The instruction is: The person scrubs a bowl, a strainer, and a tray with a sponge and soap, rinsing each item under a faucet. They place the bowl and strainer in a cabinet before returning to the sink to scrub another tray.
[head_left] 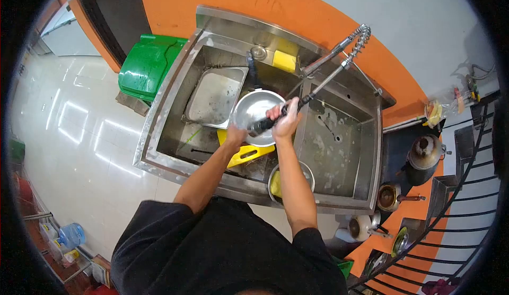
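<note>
A round silver metal bowl (254, 106) is over the left basin of the steel sink, its inside turned up toward me. My left hand (236, 135), somewhat blurred, is closed at the bowl's lower left rim. My right hand (287, 119) is wrapped round the black handle of a spray faucet (263, 126), whose head points down and left across the bowl. A yellow plastic piece with a slot (250, 155) is partly hidden under the bowl. Nearer me, a metal pot (306, 174) with something yellow in it is partly covered by my right forearm.
A rectangular steel tray (216, 96) lies in the left basin (169, 136). The right basin (339, 157) shows suds and water. A yellow sponge (284, 60) sits on the back ledge. A green bin (151, 67) stands left; pots (424, 152) are at right.
</note>
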A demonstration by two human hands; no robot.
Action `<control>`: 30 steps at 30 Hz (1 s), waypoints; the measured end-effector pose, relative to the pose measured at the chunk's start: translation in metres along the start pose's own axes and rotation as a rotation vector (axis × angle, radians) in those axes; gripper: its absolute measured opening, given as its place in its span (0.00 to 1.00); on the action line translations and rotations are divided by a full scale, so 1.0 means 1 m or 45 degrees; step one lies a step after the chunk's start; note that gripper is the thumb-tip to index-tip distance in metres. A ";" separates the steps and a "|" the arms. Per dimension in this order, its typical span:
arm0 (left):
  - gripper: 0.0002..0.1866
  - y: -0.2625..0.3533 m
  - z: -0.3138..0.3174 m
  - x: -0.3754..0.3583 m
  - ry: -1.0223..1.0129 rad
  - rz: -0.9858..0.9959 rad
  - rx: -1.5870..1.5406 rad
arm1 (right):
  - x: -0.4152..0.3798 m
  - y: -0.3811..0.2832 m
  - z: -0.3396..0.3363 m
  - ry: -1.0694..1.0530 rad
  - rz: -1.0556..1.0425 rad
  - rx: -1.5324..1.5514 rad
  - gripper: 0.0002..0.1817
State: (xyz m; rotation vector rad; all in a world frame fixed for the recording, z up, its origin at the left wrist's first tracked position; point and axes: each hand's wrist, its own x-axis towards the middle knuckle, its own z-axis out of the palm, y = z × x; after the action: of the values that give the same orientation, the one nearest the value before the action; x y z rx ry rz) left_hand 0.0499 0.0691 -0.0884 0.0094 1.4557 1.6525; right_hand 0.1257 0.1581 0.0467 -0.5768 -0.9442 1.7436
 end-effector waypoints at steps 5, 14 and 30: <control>0.27 -0.034 -0.015 0.006 -0.294 -0.133 0.027 | 0.026 0.001 -0.003 -0.019 -0.327 -0.071 0.25; 0.20 -0.004 -0.020 -0.012 0.227 -0.065 0.322 | -0.002 -0.001 -0.004 -0.009 -0.030 0.021 0.21; 0.25 -0.059 -0.017 0.040 -0.263 -0.444 -0.192 | 0.008 -0.003 0.003 0.047 -0.269 -0.046 0.24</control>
State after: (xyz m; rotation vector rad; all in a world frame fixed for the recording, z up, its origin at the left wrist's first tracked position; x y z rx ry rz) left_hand 0.0530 0.0739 -0.1617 -0.1463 1.1040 1.4244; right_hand 0.1223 0.1654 0.0509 -0.5114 -0.9760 1.5257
